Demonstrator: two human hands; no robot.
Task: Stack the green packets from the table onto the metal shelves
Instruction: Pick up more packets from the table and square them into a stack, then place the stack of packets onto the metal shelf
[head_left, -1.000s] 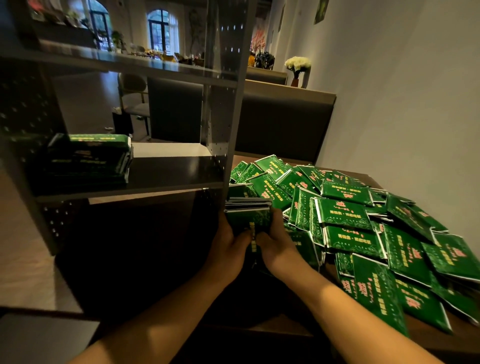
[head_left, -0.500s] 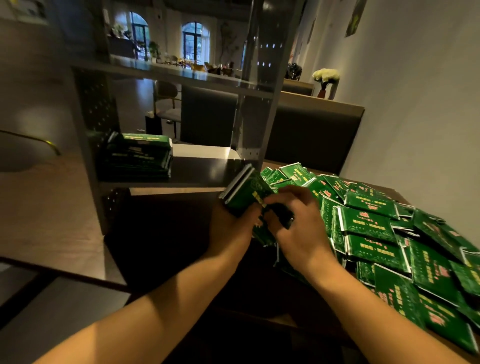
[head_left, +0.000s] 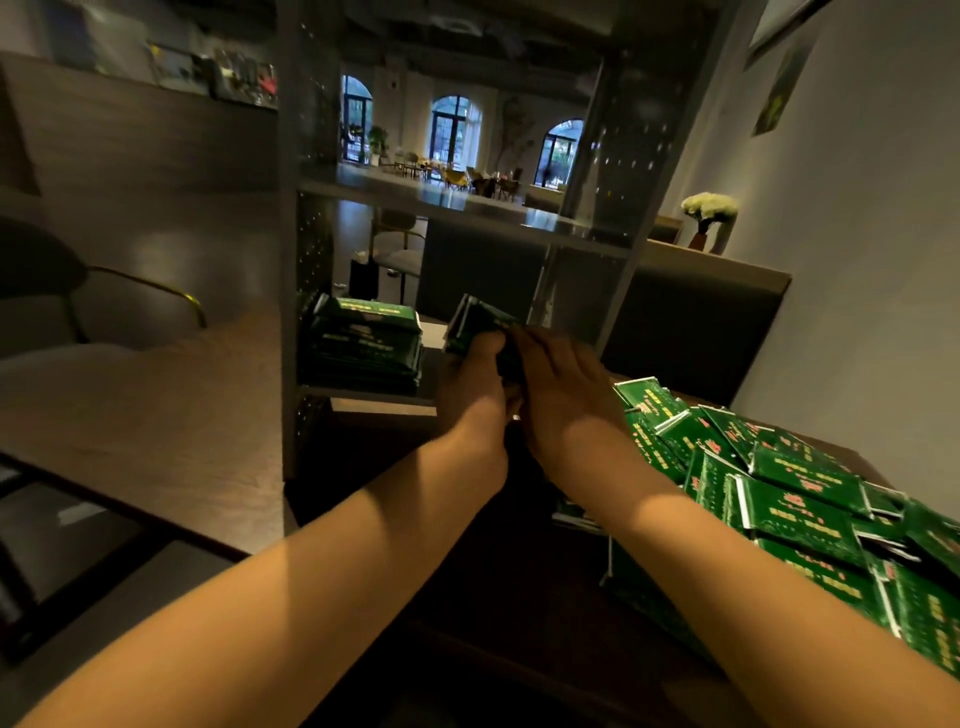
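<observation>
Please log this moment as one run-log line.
left hand + right hand: holding packet bundle | at lower shelf | beside shelved stack

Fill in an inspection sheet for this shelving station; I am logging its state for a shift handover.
Surface: dark wooden table beside the metal shelves.
Job's things: stack of green packets on the lower shelf; bundle of green packets held at shelf height; loose pile of green packets on the table.
Clutter: nothing seen.
Hands: left hand grips the bundle; right hand is against its right side, grip unclear.
Cables: nothing seen.
Surroundings: white flowers in a vase on a ledge; arched windows behind.
</observation>
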